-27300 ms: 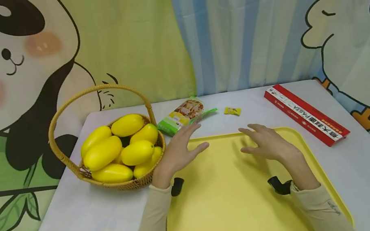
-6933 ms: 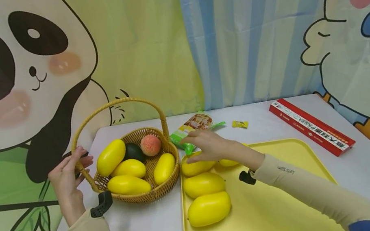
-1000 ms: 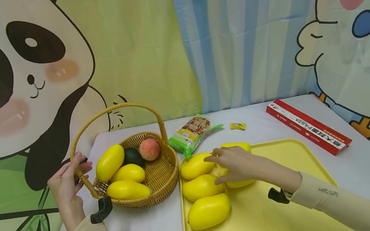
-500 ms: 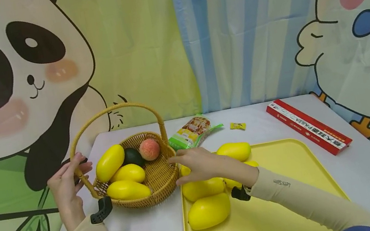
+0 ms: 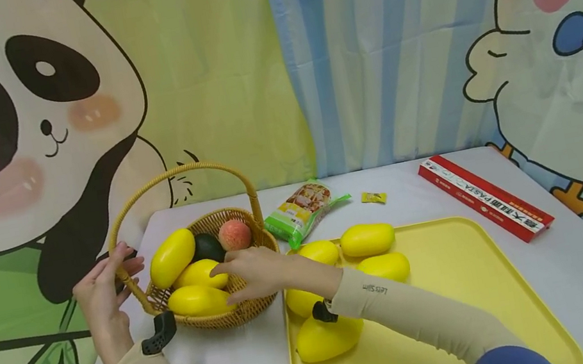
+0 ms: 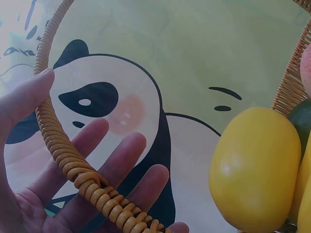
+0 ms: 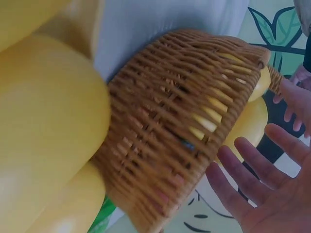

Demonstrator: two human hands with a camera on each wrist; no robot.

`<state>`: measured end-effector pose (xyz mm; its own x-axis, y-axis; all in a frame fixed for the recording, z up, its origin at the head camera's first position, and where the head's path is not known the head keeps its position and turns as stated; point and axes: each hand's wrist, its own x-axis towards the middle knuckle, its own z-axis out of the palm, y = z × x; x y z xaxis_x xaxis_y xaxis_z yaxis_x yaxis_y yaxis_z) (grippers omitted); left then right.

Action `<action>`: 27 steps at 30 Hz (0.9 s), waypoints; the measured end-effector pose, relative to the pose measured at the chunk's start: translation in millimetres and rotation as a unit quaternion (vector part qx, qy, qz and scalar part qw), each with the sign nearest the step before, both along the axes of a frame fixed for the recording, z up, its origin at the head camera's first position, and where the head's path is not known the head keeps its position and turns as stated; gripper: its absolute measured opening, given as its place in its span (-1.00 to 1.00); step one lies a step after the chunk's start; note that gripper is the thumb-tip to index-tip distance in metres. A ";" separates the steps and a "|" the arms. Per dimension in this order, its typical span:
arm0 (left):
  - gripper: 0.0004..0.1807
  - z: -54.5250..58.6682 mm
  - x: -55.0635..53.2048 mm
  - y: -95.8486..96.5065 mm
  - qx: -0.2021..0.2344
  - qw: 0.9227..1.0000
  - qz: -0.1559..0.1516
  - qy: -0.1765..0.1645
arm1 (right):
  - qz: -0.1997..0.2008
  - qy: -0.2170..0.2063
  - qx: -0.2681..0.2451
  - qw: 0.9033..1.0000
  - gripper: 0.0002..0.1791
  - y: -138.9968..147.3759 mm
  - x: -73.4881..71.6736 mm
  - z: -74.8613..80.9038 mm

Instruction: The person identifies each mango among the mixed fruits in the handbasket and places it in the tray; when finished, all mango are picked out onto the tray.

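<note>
A wicker basket [image 5: 257, 307] stands at the left, its arched handle [image 5: 175, 172] upright. My left hand [image 5: 103, 306] holds the handle's left side, thumb in front and loosely bent fingers behind, as the left wrist view shows. My right hand [image 5: 257, 272] reaches over the basket's right rim, fingers spread and holding nothing. Its fingertips overlap two yellow mangoes, the front one [image 5: 201, 300] and the middle one [image 5: 201, 274]. Another mango [image 5: 173, 257] leans at the left, beside a dark green fruit [image 5: 207, 247] and a pink peach [image 5: 235, 235].
A yellow tray [image 5: 438, 319] right of the basket bears several mangoes in two columns, among them one mango [image 5: 367, 239] at the back. Behind lie a green food packet [image 5: 302, 209] and a small yellow sachet [image 5: 373, 197]. A red pasta box [image 5: 484, 197] lies at the right.
Over the last second my right hand let go of a mango on the tray and moved left over the basket. Since the oldest frame, several mangoes went from basket to tray. My left hand stays put.
</note>
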<state>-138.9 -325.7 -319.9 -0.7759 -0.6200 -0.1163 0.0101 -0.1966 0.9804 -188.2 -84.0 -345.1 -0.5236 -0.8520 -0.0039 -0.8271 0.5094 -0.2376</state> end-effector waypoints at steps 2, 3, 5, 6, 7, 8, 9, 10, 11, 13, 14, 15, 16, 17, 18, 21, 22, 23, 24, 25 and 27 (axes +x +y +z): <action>-0.68 0.4 0.0 0.3 -0.002 1.000 0.000 -0.001 | 0.007 0.005 0.009 1.000 -0.36 -10.3 -0.3 -2.3; -0.68 0.6 0.0 0.3 -0.003 1.000 -0.001 -0.002 | 0.009 0.009 0.014 1.000 -0.36 -15.1 -0.4 -3.2; -0.68 0.9 -0.2 0.1 -0.003 1.000 -0.002 -0.002 | 0.011 0.017 0.023 1.000 -0.37 -24.1 -0.5 -5.4; -0.68 1.0 -0.2 0.0 -0.002 1.000 -0.002 -0.002 | 0.010 0.021 0.027 0.999 -0.38 -28.3 -0.4 -6.4; -0.68 1.1 -0.3 -0.1 -0.001 1.000 -0.002 -0.003 | 0.010 0.024 0.032 0.999 -0.38 -32.2 -0.4 -7.2; -0.68 1.1 -0.3 -0.2 0.000 1.000 -0.002 -0.004 | 0.008 0.026 0.037 0.999 -0.38 -35.8 -0.3 -7.9; -0.68 1.0 -0.3 -0.3 0.001 1.000 -0.002 -0.005 | 0.007 0.029 0.042 0.999 -0.39 -39.2 0.0 -8.4; -0.68 0.9 -0.3 -0.5 0.002 1.000 -0.002 -0.006 | 0.005 0.031 0.045 0.999 -0.39 -42.3 0.2 -9.0; -0.68 0.7 -0.3 -0.6 0.003 1.000 -0.001 -0.006 | 0.004 0.032 0.048 0.998 -0.39 -45.1 0.3 -9.7; -0.68 -0.2 -0.6 -0.7 0.003 1.000 -0.002 -0.008 | 0.001 0.032 0.053 0.998 -0.39 -49.5 0.3 -11.2; -0.68 -0.7 -0.9 -0.8 0.003 1.000 -0.003 -0.008 | -0.001 0.032 0.057 0.998 -0.39 -51.3 0.2 -12.2; -0.68 -1.3 -1.1 -0.8 0.003 1.000 -0.003 -0.008 | -0.002 0.033 0.059 0.998 -0.39 -53.1 -0.1 -13.2; -0.68 -1.8 -1.4 -1.0 0.003 1.000 -0.004 -0.008 | -0.003 0.035 0.062 0.997 -0.38 -54.5 -0.6 -14.2; -0.68 -2.1 -1.6 -1.1 0.003 1.000 -0.005 -0.008 | -0.005 0.036 0.066 0.997 -0.38 -56.1 -0.9 -15.1; -0.68 -2.4 -1.9 -1.3 0.003 1.000 -0.005 -0.008 | -0.007 0.039 0.070 0.997 -0.38 -57.8 -1.3 -15.8; -0.70 -2.4 -2.5 -1.9 0.004 1.000 -0.004 -0.005 | -0.010 0.046 0.079 0.996 -0.37 -63.2 -2.2 -17.4; -0.70 -2.2 -2.6 -2.1 0.005 1.000 -0.003 -0.004 | -0.011 0.046 0.081 0.996 -0.37 -65.0 -2.4 -17.8; -0.70 -2.0 -2.8 -2.2 0.004 1.000 -0.003 -0.003 | -0.011 0.043 0.082 0.996 -0.37 -66.7 -2.4 -18.0; -0.70 -1.8 -2.9 -2.4 0.004 1.000 -0.003 -0.003 | -0.012 0.040 0.082 0.996 -0.37 -68.5 -2.3 -18.4; -0.70 -1.5 -2.9 -2.6 0.004 1.000 -0.004 -0.003 | -0.013 0.036 0.083 0.996 -0.37 -70.1 -2.2 -18.9; -0.69 -1.4 -2.9 -2.7 0.005 1.000 -0.004 -0.004 | -0.014 0.030 0.084 0.996 -0.37 -73.1 -1.8 -19.8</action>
<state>-141.8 -328.3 -321.3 -0.7795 -0.6131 -0.1285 0.0013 -0.2067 0.9784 -190.0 -157.1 -364.9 -0.5508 -0.8270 -0.1132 -0.8222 0.5609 -0.0967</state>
